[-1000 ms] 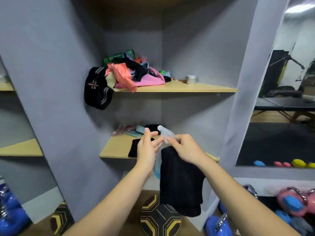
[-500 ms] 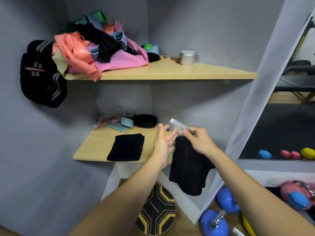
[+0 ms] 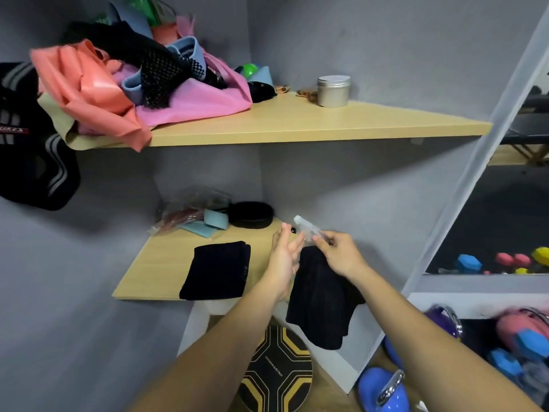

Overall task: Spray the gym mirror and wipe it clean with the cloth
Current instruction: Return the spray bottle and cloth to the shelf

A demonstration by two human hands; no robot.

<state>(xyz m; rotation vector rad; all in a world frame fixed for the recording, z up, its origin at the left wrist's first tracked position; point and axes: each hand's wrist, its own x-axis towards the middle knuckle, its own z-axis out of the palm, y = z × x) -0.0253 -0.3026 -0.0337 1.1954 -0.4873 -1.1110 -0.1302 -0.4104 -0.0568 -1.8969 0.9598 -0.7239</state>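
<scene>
My right hand (image 3: 338, 257) pinches spray bottle (image 3: 307, 230) and black cloth (image 3: 320, 301) together — left hand (image 3: 283, 257) open, fingers straight, ready to take one

A clear spray bottle (image 3: 307, 229) tilts just above the lower shelf (image 3: 166, 263); a black cloth (image 3: 320, 298) hangs past its front edge.

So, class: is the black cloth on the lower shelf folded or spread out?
Folded. The cloth lies on the shelf as a compact, thick rectangle with a doubled edge.
</scene>
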